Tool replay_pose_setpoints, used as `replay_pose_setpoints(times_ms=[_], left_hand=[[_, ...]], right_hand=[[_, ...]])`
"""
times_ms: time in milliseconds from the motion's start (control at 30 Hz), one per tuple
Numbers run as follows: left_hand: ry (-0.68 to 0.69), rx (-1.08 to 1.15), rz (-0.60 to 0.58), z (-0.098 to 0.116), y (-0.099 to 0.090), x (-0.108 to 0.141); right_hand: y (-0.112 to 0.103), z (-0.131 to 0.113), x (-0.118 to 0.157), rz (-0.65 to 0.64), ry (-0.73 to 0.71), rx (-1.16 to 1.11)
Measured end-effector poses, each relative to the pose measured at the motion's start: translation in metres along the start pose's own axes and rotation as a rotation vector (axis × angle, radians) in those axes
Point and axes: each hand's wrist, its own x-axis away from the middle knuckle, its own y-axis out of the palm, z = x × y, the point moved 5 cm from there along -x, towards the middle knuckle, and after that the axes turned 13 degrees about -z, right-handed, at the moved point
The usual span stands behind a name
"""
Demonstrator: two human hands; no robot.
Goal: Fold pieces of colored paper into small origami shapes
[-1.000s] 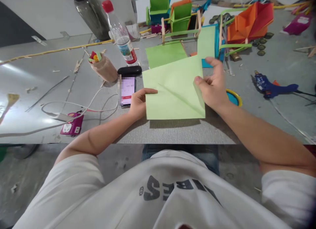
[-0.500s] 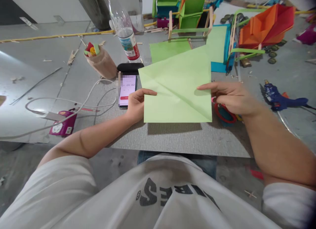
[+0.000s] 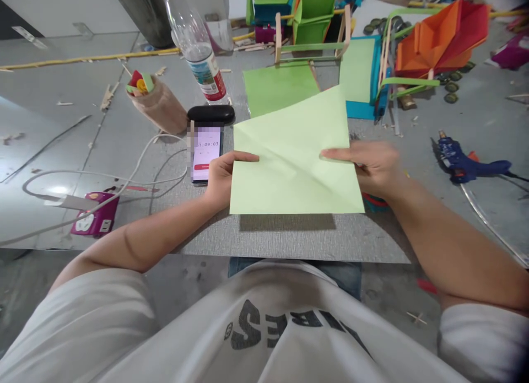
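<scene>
Item, pale green sheet: one piece, creased on a slant across its middle; held up between the two sets of fingers, its shadow on the table below them; upper edge sloping, higher toward the right fingers.

Item, left hand: fingers clamped on the sheet's left edge, one lying along the near face, the others mostly hidden behind.

Item, right hand: slightly blurred; fingers clamped on the right edge, one pressed to the near face, the rest partly hidden behind.

Item, phone: just beside the left fingers, on their outer side; black case beyond it, farther from the body; contact with the hand cannot be told.

Item, glue gun: well out to the right of the right fingers, untouched.

Step in hand, as judged: steadying and handling the creased sheet; next move, as judged, calls for an even pinch at both edges, light finger pressure near the crease, and no sharp pull, lest the thin sheet buckle.
</scene>
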Motion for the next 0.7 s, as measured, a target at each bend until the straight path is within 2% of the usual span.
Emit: replay_pose_setpoints(times_ms=[100,367,533,700], left_hand=[[0.030,-0.026,0.033,0.002,-0.002,0.000],[0.183,-0.235,0.071,0.007,-0.003,-0.002],[0.214,-0.147,0.004,0.003,-0.004,-0.004],[0.213,-0.130,0.003,0.000,-0.007,-0.003]], right_hand=[[-0.006,-0.002,0.000,0.023,-0.030,0.009],[-0.011,-0.002,0.000,-0.042,0.000,-0.056],[-0.011,0.001,-0.001,-0.049,-0.077,-0.090],[-0.013,0.004,0.000,0.039,-0.103,-0.057]])
